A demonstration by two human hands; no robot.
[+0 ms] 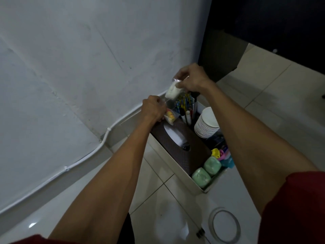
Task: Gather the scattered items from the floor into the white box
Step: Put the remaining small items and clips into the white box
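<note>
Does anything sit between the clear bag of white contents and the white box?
No lid shows. The left hand and right hand pinch the clear plastic bag of white contents over the far end of the white box, crowded by upright striped pens and a small bag of yellow pieces on the brown tissue box.

Glossy tiled floor, clear plastic bag, seemingly woven tissue box
</note>
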